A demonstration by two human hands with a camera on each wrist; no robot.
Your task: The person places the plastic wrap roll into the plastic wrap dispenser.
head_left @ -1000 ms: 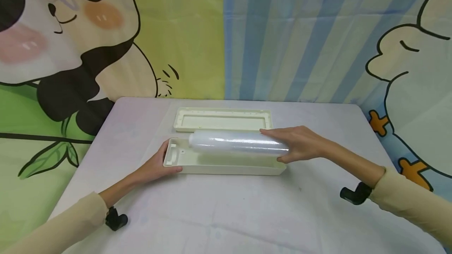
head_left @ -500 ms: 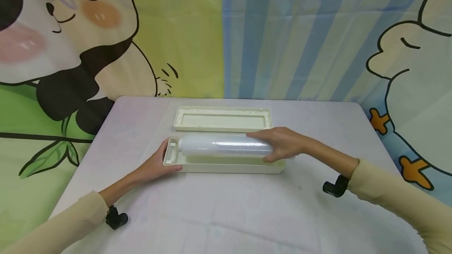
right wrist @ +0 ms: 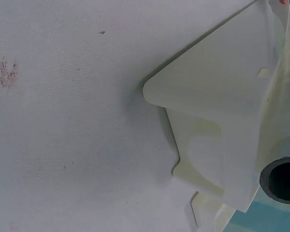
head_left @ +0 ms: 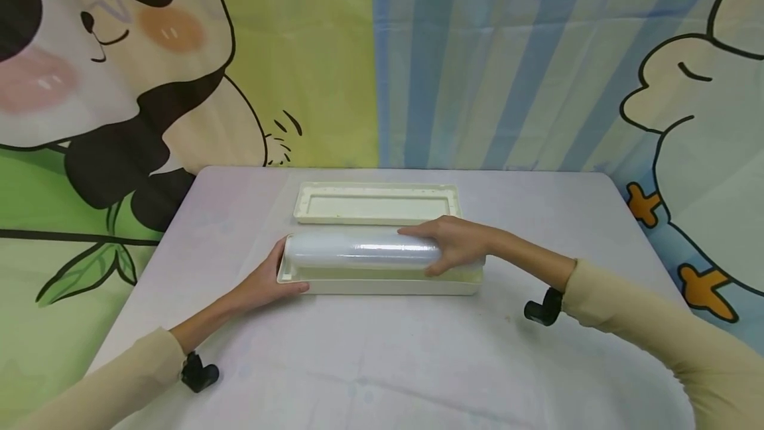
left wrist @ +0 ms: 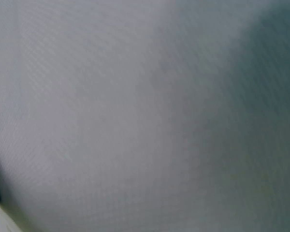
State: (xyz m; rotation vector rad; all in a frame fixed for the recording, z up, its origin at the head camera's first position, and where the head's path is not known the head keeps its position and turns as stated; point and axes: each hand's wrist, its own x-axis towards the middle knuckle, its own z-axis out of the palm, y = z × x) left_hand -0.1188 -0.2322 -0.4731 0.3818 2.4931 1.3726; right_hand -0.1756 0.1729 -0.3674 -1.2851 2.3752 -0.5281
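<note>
A long cream plastic box [head_left: 382, 287] lies on the table, its open side up. My left hand [head_left: 268, 279] grips its left end, thumb on the front wall. A wide roll of clear cling film [head_left: 346, 249] lies lengthwise over the box opening, its left end at the box's left end. My right hand [head_left: 459, 244] holds the roll near its right end, thumb in front and fingers behind. In the right wrist view, the dark hollow end of the roll [right wrist: 264, 181] shows above the box's right end [right wrist: 208, 87]. How deep the roll sits is hidden.
A matching cream lid [head_left: 376, 206] lies inner side up just behind the box. White cloth covers the table [head_left: 370, 357]. Curtains with cartoon animals and stripes [head_left: 453, 65] stand behind and beside it. A black wrist camera [head_left: 543, 308] sits on my right wrist.
My right hand has carried the cling film roll leftward, and its left end has come to the box's left end. My left hand keeps its grip on the box, which stays in place.
</note>
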